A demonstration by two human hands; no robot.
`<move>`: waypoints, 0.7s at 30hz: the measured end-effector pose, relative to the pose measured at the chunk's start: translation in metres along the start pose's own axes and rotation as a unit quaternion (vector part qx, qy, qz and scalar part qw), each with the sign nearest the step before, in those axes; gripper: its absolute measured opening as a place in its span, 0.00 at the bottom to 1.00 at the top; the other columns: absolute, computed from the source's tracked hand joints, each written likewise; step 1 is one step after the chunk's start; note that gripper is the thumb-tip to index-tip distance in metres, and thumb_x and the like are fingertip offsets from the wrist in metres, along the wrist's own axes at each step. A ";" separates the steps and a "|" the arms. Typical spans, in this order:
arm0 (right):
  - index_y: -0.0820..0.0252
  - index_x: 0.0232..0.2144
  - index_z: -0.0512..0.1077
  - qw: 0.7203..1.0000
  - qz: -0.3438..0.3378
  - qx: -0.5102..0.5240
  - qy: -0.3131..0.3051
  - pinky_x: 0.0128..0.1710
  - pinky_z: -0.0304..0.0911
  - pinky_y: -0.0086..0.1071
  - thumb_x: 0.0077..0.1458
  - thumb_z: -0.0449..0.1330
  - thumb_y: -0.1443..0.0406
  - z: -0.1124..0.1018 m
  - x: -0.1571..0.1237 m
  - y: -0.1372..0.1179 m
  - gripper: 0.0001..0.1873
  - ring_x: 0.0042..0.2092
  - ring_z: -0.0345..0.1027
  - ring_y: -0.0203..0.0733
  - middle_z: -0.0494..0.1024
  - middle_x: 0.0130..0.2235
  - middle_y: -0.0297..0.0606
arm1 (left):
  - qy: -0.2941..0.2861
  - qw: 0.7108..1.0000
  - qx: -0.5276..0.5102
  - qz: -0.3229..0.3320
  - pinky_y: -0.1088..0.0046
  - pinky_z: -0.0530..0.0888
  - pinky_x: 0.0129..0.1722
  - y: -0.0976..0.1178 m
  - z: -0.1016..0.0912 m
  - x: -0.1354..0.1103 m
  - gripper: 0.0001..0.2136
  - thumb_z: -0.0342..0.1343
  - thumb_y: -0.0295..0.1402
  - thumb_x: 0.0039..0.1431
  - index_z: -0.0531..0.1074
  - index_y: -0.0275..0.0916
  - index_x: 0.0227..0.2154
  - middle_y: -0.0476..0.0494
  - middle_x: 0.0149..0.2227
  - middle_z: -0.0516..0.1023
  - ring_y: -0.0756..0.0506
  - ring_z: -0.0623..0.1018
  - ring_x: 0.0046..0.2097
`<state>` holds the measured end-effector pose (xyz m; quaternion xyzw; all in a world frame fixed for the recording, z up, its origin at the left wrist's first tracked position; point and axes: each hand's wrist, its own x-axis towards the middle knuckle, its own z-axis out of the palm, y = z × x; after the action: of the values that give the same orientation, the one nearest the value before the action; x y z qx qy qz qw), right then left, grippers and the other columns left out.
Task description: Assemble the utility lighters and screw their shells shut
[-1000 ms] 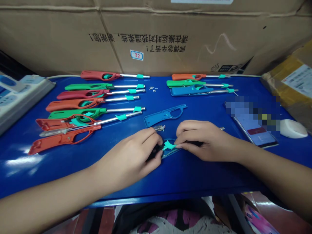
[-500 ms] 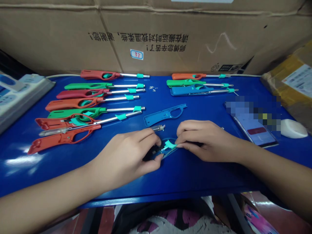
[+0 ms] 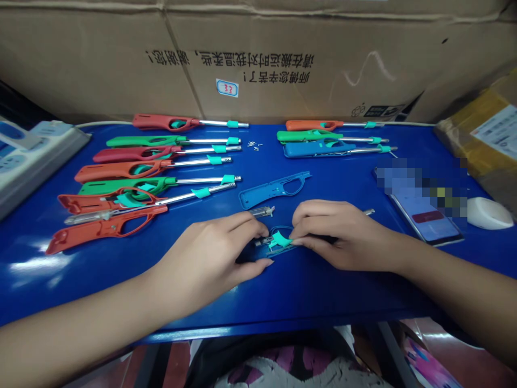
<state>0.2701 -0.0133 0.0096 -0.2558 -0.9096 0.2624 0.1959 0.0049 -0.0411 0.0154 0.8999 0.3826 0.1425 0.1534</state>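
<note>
One slim blue plastic lighter half-shell [image 3: 278,253] holding a mint-green plastic trigger [image 3: 280,240] is near the middle of the glossy blue surface [image 3: 323,299]. The right hand [image 3: 345,234] pinches its front end; the left hand [image 3: 212,250] has thumb and fingers parted around its rear, grip unclear. Beyond lies a second blue plastic piece [image 3: 269,192].

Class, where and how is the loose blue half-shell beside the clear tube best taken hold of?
Probably by the broad handle part of the blue half-shell, pinched across its long edges from above: it lies flat, open side up, with raised walls. The clear tube lies close on its near side, leaving less room there.
</note>
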 end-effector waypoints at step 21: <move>0.59 0.37 0.75 0.993 -0.056 -0.100 0.001 0.37 0.61 0.31 0.68 0.52 0.70 0.001 -0.001 0.002 0.11 0.39 0.68 0.38 0.77 0.38 0.39 | 0.018 0.999 0.023 0.015 0.68 0.80 0.38 0.001 0.006 0.000 0.12 0.61 0.39 0.64 0.74 0.39 0.46 0.43 0.46 0.81 0.42 0.83 0.45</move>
<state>0.2713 -0.0127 0.0071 -0.2233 -0.9439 0.1588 0.1842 0.0075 -0.0424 0.0104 0.9062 0.3745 0.1521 0.1240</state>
